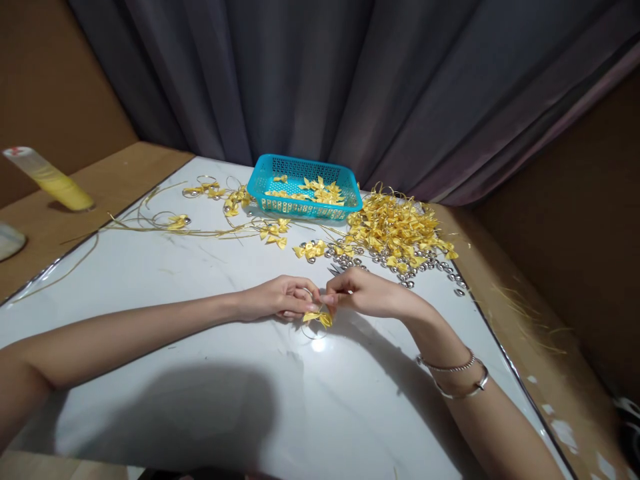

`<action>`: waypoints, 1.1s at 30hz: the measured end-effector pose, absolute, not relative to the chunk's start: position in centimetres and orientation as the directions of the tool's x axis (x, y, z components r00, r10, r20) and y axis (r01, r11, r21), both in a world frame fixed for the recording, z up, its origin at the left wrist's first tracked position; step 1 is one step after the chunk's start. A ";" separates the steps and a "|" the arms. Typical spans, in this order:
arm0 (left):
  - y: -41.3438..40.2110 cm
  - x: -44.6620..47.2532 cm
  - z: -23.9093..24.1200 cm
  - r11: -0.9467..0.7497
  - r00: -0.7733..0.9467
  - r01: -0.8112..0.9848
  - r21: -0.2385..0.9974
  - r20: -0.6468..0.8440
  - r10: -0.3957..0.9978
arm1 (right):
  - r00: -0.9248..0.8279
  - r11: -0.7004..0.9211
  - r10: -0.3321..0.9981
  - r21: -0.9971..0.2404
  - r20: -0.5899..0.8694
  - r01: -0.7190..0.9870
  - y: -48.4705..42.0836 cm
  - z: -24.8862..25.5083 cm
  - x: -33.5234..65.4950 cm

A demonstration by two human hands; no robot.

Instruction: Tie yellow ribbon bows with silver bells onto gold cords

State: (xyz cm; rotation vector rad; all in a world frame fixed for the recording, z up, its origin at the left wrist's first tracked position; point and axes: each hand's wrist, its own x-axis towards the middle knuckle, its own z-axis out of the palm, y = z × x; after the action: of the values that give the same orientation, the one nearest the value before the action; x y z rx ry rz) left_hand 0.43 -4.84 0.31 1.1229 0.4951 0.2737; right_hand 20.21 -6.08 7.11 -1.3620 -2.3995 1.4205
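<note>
A small yellow ribbon bow (320,318) with a thin looped cord (314,337) hangs between my two hands, just above the white tabletop (210,400). My left hand (285,298) pinches at its upper left side, the fingers curled. From the other side, my right hand (365,291) pinches thumb against index finger on the cord end above the bow. The fingertips almost meet and hide the exact spot being gripped. Just behind my right hand lie scissors (336,269), their handles out of sight.
Yellow bows lie in a blue basket (305,212) at the back. A heap of bows (400,227) and scattered silver bells or beads (385,257) sit to its right. Gold cords (200,232) stretch leftward. A clear tube with yellow contents (57,183) stands far left.
</note>
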 end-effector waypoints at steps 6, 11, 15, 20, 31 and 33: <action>-4.7 0.3 0.7 0.396 0.871 0.086 0.914 -0.262 0.415 | -0.619 0.249 0.702 -0.692 -0.354 0.678 -6.3 7.1 20.1; -4.5 0.4 0.9 0.404 0.855 0.092 0.910 -0.280 0.437 | -0.618 0.279 0.712 -0.673 -0.334 0.686 -6.5 7.0 19.7; -4.6 0.3 1.1 0.393 0.860 0.095 0.914 -0.275 0.430 | -0.588 0.281 0.754 -0.666 -0.292 0.691 -6.8 7.2 19.1; -5.0 0.4 1.4 0.270 0.829 0.120 0.955 -0.246 0.503 | -0.460 0.313 0.887 -0.676 -0.044 0.668 -6.6 8.3 19.9; -4.8 0.7 0.6 0.486 0.751 -0.071 0.871 -0.274 0.601 | -0.214 0.232 0.972 0.230 -0.102 0.945 -8.2 3.7 21.7; -4.8 0.7 0.5 0.489 0.737 -0.073 0.869 -0.284 0.613 | -0.259 0.274 0.962 0.315 -0.088 0.909 -8.5 2.9 21.2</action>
State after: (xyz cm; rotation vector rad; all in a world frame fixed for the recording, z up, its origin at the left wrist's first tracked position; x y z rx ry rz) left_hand 0.71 -4.78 0.53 0.9806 0.6290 0.4515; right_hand 21.24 -8.55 2.87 -2.0418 -2.7048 -0.3454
